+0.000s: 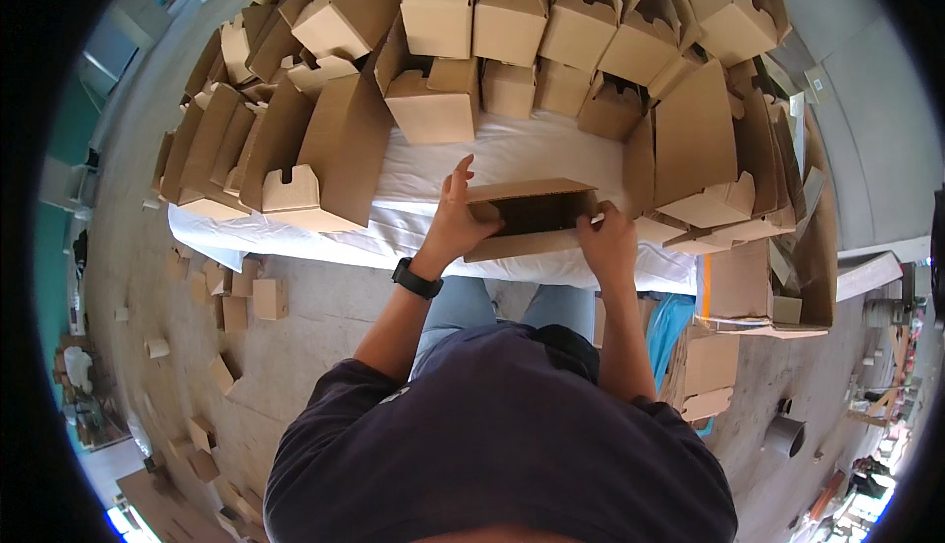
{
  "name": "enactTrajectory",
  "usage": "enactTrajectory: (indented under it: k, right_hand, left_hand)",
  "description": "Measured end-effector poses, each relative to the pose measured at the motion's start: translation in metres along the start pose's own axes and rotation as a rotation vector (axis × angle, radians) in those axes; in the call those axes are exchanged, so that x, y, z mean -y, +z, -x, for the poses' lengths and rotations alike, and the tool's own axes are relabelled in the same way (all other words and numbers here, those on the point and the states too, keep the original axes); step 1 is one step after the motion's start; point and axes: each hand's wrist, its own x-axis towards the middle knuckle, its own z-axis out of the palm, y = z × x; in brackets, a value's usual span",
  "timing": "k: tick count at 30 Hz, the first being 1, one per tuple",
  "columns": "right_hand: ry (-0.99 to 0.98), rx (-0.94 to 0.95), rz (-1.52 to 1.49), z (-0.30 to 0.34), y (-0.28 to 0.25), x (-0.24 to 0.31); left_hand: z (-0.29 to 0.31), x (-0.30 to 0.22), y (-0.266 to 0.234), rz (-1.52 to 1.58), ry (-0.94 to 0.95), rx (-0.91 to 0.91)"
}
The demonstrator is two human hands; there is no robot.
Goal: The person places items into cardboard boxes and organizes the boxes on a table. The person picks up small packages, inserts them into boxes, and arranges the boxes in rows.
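Your dark shirt [502, 445] filled the near edge of the view, and from it both forearms reached away to a half-folded cardboard box [532, 216] held over the near edge of the white-covered table [295, 233]. That box lay straight ahead of you, its long axis running left to right, with its open side turned back toward you and slightly up. Your left hand [461, 220] gripped the left end, fingers spread up along the panel; your right hand [607, 243] pinched the right end near the lower flap. Both hands were on it, one at each end, so neither was nearer. Finished boxes [438, 100] stood stacked on the far side and to both sides.
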Motion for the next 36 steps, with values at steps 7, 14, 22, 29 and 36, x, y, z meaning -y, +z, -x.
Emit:
enactTrajectory:
  k: [7, 14, 22, 29, 36]
  right_hand:
    - [-0.014, -0.057, -0.146, 0.000, 0.000, -0.014]
    - [0.021, -0.053, -0.204, 0.003, -0.002, -0.017]
    - [0.024, -0.050, -0.230, 0.000, -0.004, -0.015]
    - [-0.038, -0.217, -0.125, -0.021, 0.022, -0.029]
    - [-0.089, -0.331, -0.156, -0.027, 0.036, -0.036]
  left_hand:
    - [0.001, -0.011, 0.002, 0.128, 0.077, -0.078]
    - [0.001, -0.014, -0.004, 0.133, 0.100, -0.004]
    - [-0.005, -0.011, -0.009, 0.427, 0.088, -0.005]
    - [-0.018, 0.030, -0.010, 0.271, 0.168, -0.286]
    - [-0.015, 0.026, 0.004, 0.218, 0.175, -0.288]
